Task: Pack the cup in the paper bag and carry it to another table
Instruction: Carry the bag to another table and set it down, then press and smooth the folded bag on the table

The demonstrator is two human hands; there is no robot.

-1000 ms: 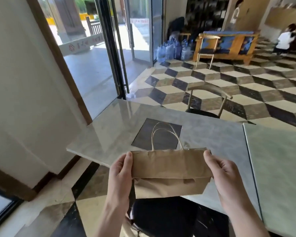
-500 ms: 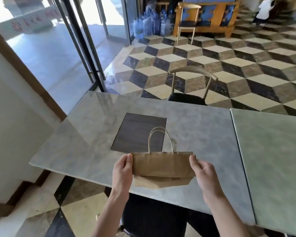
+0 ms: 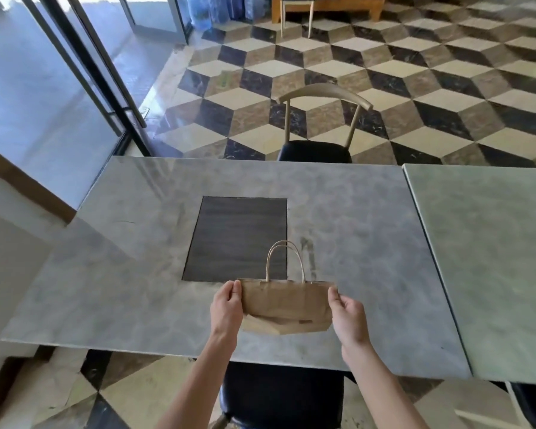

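Brown paper bag (image 3: 287, 301) is lying flat between your hands over the grey marble worktop (image 3: 130, 283); your left hand (image 3: 227, 308) and right hand (image 3: 348, 314) are pinching its side edges, fingers closed on the paper.

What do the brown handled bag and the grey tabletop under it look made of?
Brown handled bag: matte kraft paper, judging by creases and folded base; handles look like twisted paper cord. Grey tabletop: polished marble or marble-look stone, veined with soft reflections; its dark rectangular inset looks matte.
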